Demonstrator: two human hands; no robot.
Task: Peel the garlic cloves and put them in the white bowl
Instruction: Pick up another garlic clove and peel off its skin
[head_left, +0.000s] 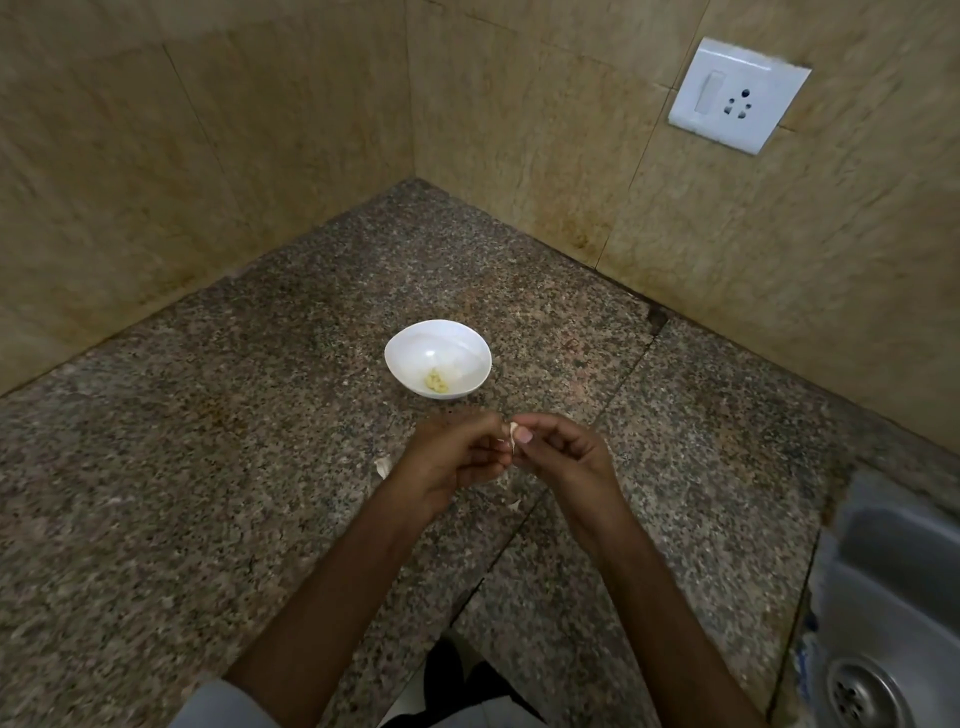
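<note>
We pinch the garlic clove (513, 434) between the curled fingertips of our left hand (457, 460) and right hand (563, 457), its long axis seemingly upright, while the white bowl (397, 345) lies just beyond the grip, leftward, nearer our left hand.

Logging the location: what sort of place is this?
Probably a kitchen corner: a speckled granite counter, a steel sink with a drain at the right, and a white bowl holding peeled garlic.

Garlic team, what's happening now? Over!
Left hand, right hand: both pinching small whitish garlic clove. Round white bowl holds peeled yellowish garlic. Papery skin scraps nearby, not blocking.
</note>
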